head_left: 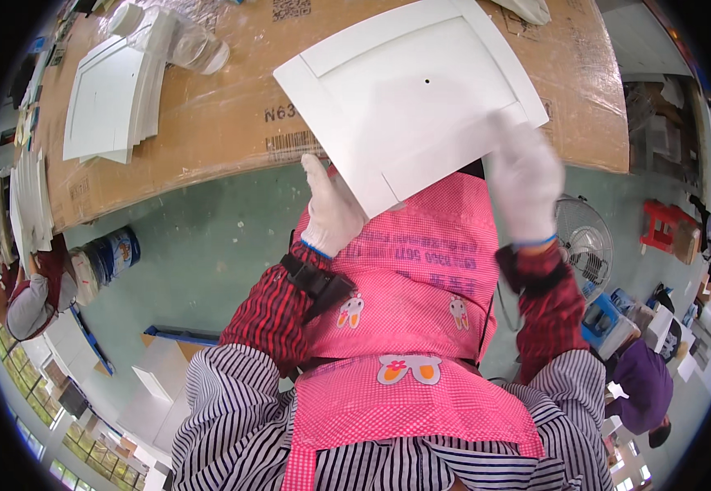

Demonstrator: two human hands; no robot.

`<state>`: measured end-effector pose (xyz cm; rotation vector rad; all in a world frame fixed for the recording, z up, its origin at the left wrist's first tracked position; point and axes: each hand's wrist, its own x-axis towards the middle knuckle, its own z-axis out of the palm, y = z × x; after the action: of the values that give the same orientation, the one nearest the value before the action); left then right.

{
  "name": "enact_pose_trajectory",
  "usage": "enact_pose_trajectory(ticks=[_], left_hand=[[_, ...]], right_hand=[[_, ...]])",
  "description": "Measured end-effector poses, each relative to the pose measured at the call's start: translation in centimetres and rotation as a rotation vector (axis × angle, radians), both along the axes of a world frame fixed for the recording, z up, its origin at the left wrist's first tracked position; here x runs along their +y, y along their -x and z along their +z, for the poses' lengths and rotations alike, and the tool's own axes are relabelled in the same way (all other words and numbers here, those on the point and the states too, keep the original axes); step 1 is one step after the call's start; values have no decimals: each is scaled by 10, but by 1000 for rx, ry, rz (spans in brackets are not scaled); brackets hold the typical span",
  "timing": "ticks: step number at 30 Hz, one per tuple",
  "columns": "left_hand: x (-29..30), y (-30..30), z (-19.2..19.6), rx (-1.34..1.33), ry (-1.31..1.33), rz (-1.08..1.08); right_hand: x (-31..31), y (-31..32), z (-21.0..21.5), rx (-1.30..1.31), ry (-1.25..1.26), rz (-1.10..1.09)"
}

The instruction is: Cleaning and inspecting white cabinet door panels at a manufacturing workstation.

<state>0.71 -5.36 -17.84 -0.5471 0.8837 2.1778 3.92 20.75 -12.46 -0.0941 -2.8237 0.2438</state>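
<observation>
A white cabinet door panel [409, 98] with a raised frame border and one small dark hole lies tilted over the near edge of a cardboard-covered table. My left hand [333, 209], in a white glove, grips its lower left corner, thumb up beside the edge and fingers partly hidden beneath it. My right hand [526, 182], also gloved, is at the panel's right-hand side, its fingers reaching onto the surface near the edge. Motion blurs that hand, so I cannot make out how its fingers are bent.
The cardboard table top [233, 123] carries a stack of white panels [110, 98] and a clear plastic bottle [196, 45] at the left. A standing fan [586, 245] and red stool [666, 229] are on the right. One person [32, 299] is at far left, another [642, 385] at lower right.
</observation>
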Motion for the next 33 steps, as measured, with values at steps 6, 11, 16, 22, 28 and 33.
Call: enact_pose_trajectory(ticks=[6, 11, 16, 22, 28, 33], left_hand=[[1, -1, 1, 60, -4, -31], [-6, -3, 2, 5, -33, -10], [-10, -3, -27, 456, -124, -266], [-18, 12, -24, 471, -433, -336], [-17, 9, -38, 340, 310, -181], [8, -19, 40, 99, 16, -132]], right_hand=[[-87, -20, -7, 214, 16, 316], [-120, -30, 19, -189, 366, 535], [-80, -18, 11, -8, 412, 303], [-119, -45, 27, -463, 70, 499], [-56, -29, 32, -93, 533, 133], [-2, -37, 28, 150, 628, -272]])
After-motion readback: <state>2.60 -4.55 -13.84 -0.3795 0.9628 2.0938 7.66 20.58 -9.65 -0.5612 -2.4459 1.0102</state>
